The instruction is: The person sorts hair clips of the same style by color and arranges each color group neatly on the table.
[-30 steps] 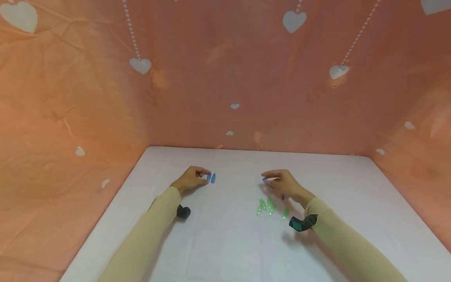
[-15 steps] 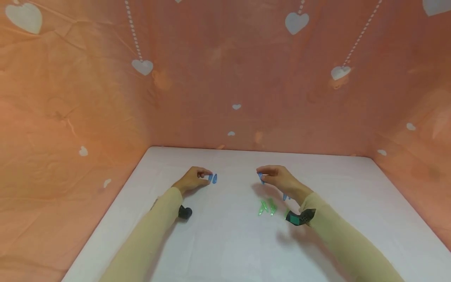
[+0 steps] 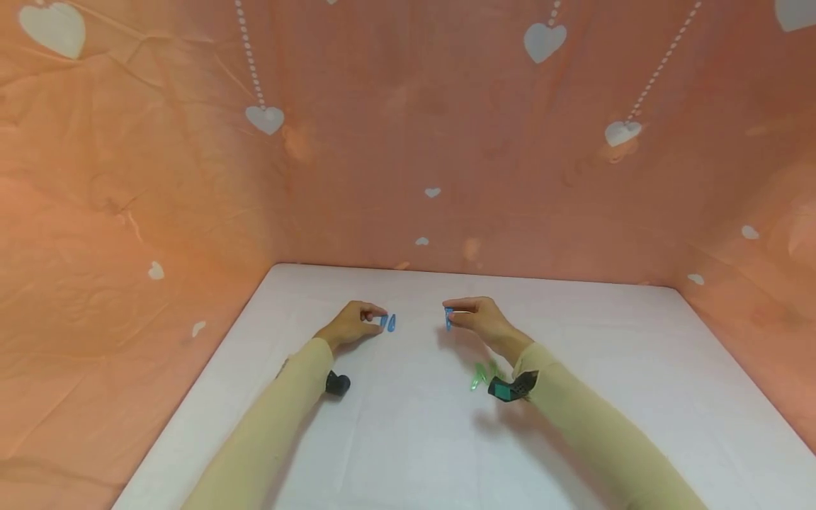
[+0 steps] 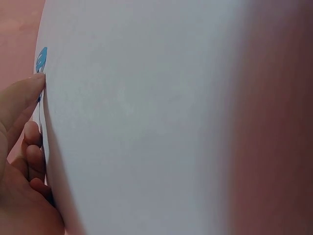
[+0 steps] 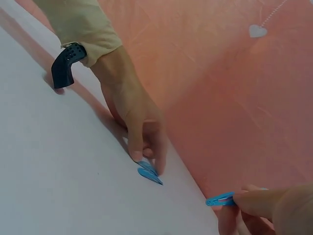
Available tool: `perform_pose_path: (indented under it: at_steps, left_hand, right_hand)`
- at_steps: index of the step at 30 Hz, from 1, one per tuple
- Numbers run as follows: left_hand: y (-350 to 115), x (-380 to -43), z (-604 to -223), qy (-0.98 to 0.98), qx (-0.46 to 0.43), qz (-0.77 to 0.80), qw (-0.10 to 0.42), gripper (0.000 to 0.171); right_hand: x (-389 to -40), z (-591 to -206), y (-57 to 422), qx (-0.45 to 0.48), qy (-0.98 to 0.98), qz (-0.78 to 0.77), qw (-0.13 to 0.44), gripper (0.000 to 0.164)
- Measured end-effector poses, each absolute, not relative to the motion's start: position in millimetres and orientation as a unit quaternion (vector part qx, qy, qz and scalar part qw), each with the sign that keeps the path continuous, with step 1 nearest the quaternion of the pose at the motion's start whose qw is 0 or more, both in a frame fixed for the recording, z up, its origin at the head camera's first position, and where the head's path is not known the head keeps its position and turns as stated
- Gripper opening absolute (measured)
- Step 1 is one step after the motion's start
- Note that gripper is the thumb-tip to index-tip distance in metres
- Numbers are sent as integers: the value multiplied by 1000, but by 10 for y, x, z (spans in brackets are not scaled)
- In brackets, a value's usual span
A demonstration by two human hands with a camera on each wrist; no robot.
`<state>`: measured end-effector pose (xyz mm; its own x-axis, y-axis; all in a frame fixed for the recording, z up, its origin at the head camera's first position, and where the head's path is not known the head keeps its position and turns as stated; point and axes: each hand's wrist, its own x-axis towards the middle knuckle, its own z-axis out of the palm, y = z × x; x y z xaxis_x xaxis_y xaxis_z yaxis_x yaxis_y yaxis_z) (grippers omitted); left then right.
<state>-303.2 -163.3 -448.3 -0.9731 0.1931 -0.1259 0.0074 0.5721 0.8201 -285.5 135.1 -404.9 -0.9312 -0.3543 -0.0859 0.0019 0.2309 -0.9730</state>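
Note:
My left hand rests on the table with thumb and forefinger at the two ends of a blue snap hair clip. Right beside it lies a second blue hair clip, roughly parallel; the right wrist view also shows this outer clip. Raised above the table to the right, my right hand pinches another blue hair clip between thumb and fingers. In the right wrist view that held clip points toward the left hand. Several green hair clips lie below the right wrist, partly covered by it.
A white table reaches back to an orange cloth backdrop printed with pale hearts, which also rises at both sides. Black wrist cameras hang under the left cuff and the right cuff.
My right hand has moved left across the table toward the left hand, bringing its blue hair clip, now turned more upright. Its forearm now covers more green clips. The left hand stays in place.

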Motion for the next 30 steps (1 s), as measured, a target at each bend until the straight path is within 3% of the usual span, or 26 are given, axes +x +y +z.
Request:
perform_pose_path:
  at_steps: [23, 30]
  left_hand:
    - [-1637, -3056, -4505, 886, 57, 449, 98, 37]
    - [-1638, -3088, -4515, 888, 66, 446, 94, 37]
  right_hand:
    - [-2936, -4367, 682, -107, 797, -580, 132, 36]
    - [-3000, -4446, 520, -107, 802, -579, 99, 33]
